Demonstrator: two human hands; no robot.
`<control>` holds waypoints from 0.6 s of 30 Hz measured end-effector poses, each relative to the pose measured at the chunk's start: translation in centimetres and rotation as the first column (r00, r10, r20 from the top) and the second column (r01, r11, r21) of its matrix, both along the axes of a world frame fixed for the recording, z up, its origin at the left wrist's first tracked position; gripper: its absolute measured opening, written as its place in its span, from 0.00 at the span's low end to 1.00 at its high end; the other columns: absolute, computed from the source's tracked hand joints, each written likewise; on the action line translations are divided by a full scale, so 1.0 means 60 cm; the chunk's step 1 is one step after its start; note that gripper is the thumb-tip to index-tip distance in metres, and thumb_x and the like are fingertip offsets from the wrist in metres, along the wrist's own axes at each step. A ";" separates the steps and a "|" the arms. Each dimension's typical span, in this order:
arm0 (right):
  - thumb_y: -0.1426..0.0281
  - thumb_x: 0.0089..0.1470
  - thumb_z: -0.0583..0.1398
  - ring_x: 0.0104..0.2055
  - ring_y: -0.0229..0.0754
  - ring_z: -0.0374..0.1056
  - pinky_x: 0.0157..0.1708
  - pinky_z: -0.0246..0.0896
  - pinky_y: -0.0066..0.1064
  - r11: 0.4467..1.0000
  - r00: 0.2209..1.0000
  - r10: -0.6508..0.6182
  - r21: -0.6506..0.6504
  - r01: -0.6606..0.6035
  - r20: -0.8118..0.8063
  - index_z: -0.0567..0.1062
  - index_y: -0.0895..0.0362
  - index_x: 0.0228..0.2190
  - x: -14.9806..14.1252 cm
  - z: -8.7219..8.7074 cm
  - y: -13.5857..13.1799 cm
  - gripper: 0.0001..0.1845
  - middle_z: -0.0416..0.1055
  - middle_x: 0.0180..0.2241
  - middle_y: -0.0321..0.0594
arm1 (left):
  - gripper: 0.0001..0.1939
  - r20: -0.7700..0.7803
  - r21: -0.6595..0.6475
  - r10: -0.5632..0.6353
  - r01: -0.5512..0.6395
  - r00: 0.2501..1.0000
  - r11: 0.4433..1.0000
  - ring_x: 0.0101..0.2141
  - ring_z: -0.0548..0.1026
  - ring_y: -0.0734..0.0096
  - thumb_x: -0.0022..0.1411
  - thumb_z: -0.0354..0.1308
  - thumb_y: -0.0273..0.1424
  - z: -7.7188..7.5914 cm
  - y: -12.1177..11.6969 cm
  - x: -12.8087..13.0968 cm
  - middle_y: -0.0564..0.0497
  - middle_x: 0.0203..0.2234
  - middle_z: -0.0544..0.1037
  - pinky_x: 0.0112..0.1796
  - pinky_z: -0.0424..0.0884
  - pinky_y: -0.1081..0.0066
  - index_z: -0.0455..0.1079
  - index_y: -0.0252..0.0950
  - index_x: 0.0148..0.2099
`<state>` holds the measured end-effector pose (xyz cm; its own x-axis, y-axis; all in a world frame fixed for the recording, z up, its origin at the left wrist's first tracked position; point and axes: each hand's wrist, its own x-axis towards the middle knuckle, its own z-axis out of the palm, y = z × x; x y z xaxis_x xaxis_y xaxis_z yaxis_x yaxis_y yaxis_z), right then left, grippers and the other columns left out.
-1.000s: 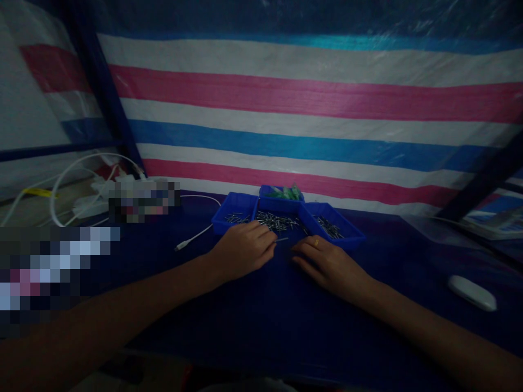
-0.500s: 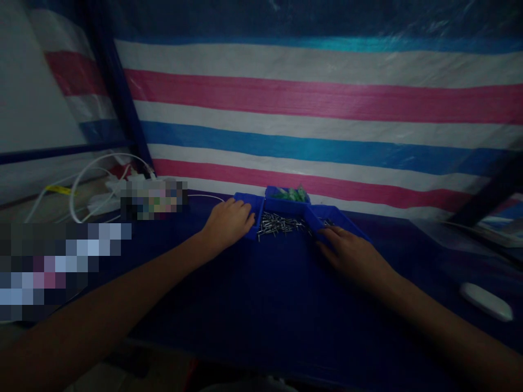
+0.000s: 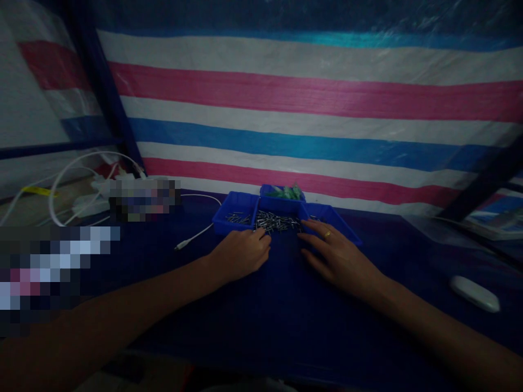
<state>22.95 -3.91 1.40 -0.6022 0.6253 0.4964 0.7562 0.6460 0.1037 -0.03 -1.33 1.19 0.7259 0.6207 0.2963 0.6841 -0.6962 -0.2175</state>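
A pile of thin silvery metal pieces (image 3: 278, 222), like screws or nails, lies on the dark blue table between blue trays. My left hand (image 3: 242, 253) is at the pile's near left edge, fingers curled together; whatever they hold is hidden. Across from it, my right hand (image 3: 341, 253), with a ring on one finger, has its fingers stretched and apart at the pile's right side. It partly covers the right blue tray (image 3: 343, 226). The left blue tray (image 3: 223, 220) contains several of the same metal pieces.
Behind the pile, a blue tray holds green plastic-wrapped stuff (image 3: 288, 192). A white cable (image 3: 200, 231) lies left of the trays. At the right is a white rounded object (image 3: 475, 294). Striped sheeting (image 3: 306, 100) hangs behind the table (image 3: 286, 321).
My left hand has moved from the left tray towards me and right, to the pile's near edge, uncovering that tray. My right hand has shifted left from the right tray, its fingers spreading.
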 end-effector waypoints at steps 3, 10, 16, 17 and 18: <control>0.73 0.56 0.51 0.48 0.45 0.63 0.45 0.63 0.42 0.971 0.975 0.221 -0.089 -0.221 -0.003 0.68 0.58 0.46 -0.008 0.012 -0.013 0.15 0.65 0.47 0.49 | 0.09 -0.024 -0.046 0.110 -0.111 0.994 0.993 0.26 0.72 0.67 0.62 0.45 0.30 -0.011 0.002 -0.004 0.48 0.30 0.71 0.24 0.66 0.71 0.64 0.33 0.40; 0.73 0.51 0.54 0.36 0.39 0.70 0.32 0.66 0.31 0.829 0.829 0.556 -0.025 -0.558 -0.062 0.64 0.58 0.48 -0.005 0.010 -0.033 0.20 0.73 0.36 0.43 | 0.09 -0.043 -0.062 0.175 -0.177 0.984 0.982 0.26 0.73 0.62 0.62 0.45 0.31 -0.018 0.000 -0.005 0.47 0.31 0.72 0.22 0.67 0.68 0.64 0.33 0.40; 0.65 0.50 0.54 0.26 0.39 0.69 0.23 0.63 0.30 0.839 0.838 0.544 0.050 -0.542 -0.036 0.68 0.53 0.43 0.007 -0.003 -0.032 0.17 0.74 0.29 0.39 | 0.11 -0.038 -0.089 0.183 -0.186 0.982 0.979 0.27 0.73 0.64 0.62 0.44 0.30 -0.017 -0.001 -0.003 0.45 0.31 0.71 0.24 0.67 0.69 0.66 0.31 0.37; 0.68 0.51 0.54 0.26 0.38 0.69 0.23 0.63 0.29 0.846 0.847 0.532 0.036 -0.532 -0.002 0.67 0.53 0.43 0.006 -0.002 -0.031 0.16 0.74 0.28 0.38 | 0.12 -0.038 -0.092 0.188 -0.191 0.981 0.977 0.27 0.73 0.64 0.62 0.44 0.30 -0.018 0.000 -0.003 0.44 0.31 0.71 0.24 0.67 0.69 0.67 0.31 0.36; 0.71 0.51 0.53 0.26 0.37 0.69 0.24 0.62 0.28 0.851 0.852 0.523 0.029 -0.524 0.023 0.66 0.54 0.44 0.004 0.000 -0.029 0.16 0.73 0.28 0.38 | 0.12 -0.038 -0.093 0.195 -0.198 0.980 0.976 0.27 0.73 0.64 0.62 0.44 0.31 -0.018 0.000 -0.003 0.44 0.31 0.71 0.24 0.66 0.69 0.67 0.30 0.36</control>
<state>23.18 -5.66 1.40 -0.8430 0.1988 0.4999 0.3052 0.9420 0.1400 -0.18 -1.34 0.09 0.5946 0.7763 0.2092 0.8038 -0.5677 -0.1779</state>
